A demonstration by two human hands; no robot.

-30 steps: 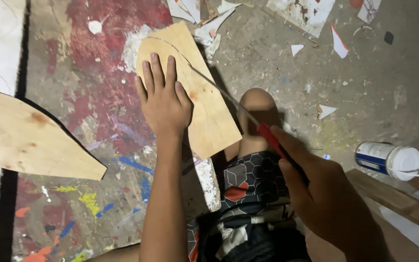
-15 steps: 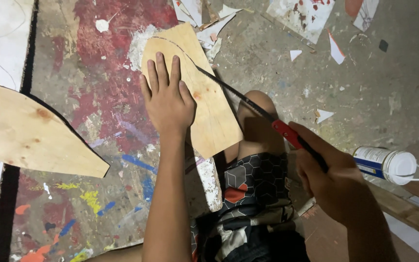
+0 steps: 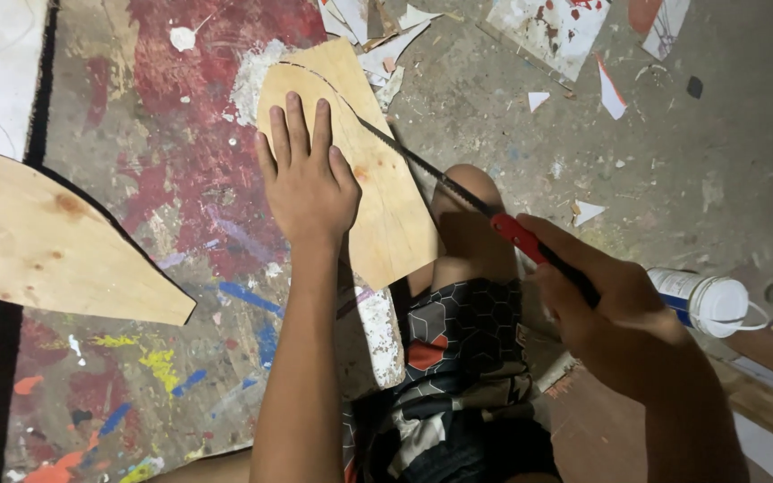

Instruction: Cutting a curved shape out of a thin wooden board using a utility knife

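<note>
My left hand (image 3: 309, 183) presses flat, fingers spread, on the plywood piece (image 3: 378, 192), which lies on the paint-stained board (image 3: 181, 179) above my knee. My right hand (image 3: 615, 309) has its grip closed on the red-handled saw (image 3: 458, 195). Keep the blade on the curved cut line, strokes light, fingers clear.

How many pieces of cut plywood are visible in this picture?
2. One plywood piece lies under the left hand, where the saw held by the right hand cuts it. The other plywood piece lies at the left edge, partly out of view.
</note>
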